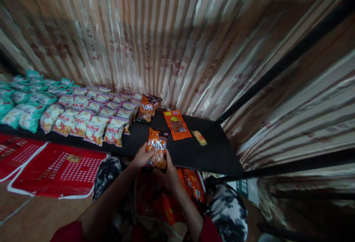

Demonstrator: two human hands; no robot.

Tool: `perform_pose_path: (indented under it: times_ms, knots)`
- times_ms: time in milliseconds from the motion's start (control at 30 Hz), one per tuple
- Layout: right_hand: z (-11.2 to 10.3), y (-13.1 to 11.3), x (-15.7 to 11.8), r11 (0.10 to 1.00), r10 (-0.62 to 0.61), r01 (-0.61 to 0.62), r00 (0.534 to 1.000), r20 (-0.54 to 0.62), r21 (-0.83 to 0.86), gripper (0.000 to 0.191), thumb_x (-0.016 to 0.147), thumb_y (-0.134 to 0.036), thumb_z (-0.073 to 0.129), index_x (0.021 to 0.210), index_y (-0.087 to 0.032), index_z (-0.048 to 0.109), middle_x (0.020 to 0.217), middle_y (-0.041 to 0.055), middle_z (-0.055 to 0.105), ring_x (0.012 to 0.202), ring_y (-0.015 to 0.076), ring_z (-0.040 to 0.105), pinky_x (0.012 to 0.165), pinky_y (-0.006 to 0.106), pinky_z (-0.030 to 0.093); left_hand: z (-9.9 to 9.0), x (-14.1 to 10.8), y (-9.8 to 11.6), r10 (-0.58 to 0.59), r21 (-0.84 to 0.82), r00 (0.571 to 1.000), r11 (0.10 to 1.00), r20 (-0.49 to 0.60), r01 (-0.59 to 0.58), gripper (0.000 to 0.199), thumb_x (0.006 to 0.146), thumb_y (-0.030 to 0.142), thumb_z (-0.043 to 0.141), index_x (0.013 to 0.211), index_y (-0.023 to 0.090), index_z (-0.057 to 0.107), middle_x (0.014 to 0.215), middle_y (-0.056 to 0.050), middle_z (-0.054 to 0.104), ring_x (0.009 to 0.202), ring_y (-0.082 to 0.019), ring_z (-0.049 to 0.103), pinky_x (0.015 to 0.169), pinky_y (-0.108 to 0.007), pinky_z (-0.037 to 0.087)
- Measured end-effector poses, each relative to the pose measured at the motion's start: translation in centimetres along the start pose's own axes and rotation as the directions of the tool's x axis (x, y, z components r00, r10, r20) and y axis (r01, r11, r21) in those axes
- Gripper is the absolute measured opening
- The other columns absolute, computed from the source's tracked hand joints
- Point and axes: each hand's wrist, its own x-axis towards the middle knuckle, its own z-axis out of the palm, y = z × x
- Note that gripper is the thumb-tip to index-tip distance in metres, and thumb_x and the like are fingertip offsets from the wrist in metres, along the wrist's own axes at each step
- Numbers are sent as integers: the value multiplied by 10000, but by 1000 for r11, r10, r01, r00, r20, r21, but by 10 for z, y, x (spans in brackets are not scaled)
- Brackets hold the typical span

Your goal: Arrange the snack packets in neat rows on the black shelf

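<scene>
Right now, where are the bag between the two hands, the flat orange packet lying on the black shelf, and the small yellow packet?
Orange snack bag [157, 145]: head view, middle of its printed front.
Flat orange packet [176, 124]: head view, its lower middle.
Small yellow packet [199, 137]: head view, middle of its wrapper.

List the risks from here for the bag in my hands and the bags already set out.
The shiny orange snack bag, held between your left hand and right hand near the black tabletop's front edge, might slip and drop off it. The front row of white snack bags with striped ends lies close to that edge, so a stray left forearm could knock one off. The orange-and-black bags behind look upright and may topple if bumped.
</scene>
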Motion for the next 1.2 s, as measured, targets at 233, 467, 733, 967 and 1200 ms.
perform_pose_path:
  times_ms: [233,467,733,967,1200]
  knots:
    - [-4,-2,21,937,60,-115,983,173,329,821,657,-402,708,1355,-179,336,919,68,698,846,236,659,785,375,499,-7,18,2,65,-3,992,998,110,-65,620,582,494,751,1060,147,560,991,-92,681,828,-212,655,734,-304,510]
    - [-6,-21,46,872,127,-189,978,165,451,643,556,-425,795,1111,-195,567,896,60,699,865,234,667,782,341,511,-15,38,3,139,2,972,990,191,-142,639,597,488,744,1098,151,537,1037,-90,655,908,-217,623,787,-311,489]
    - [5,-38,71,863,59,-130,986,157,488,533,518,-361,814,971,-200,585,903,44,703,835,218,669,800,354,508,-25,61,22,220,161,954,954,202,-254,564,662,441,685,1121,149,538,1042,-86,652,914,-221,609,806,-322,470]
    - [22,-44,101,894,-16,7,1000,16,448,451,570,-318,756,963,-205,566,955,51,694,890,214,655,822,364,504,-26,71,38,402,440,915,826,-23,-352,518,716,387,616,1192,207,521,1068,-56,654,983,-220,598,887,-324,437]
    - [45,-36,123,918,-42,60,998,-53,392,399,572,-264,709,939,-209,561,943,36,691,885,202,648,816,341,502,-28,78,20,554,647,806,695,-206,-313,469,781,368,520,1205,168,515,1207,-109,587,1137,-243,523,993,-368,374]
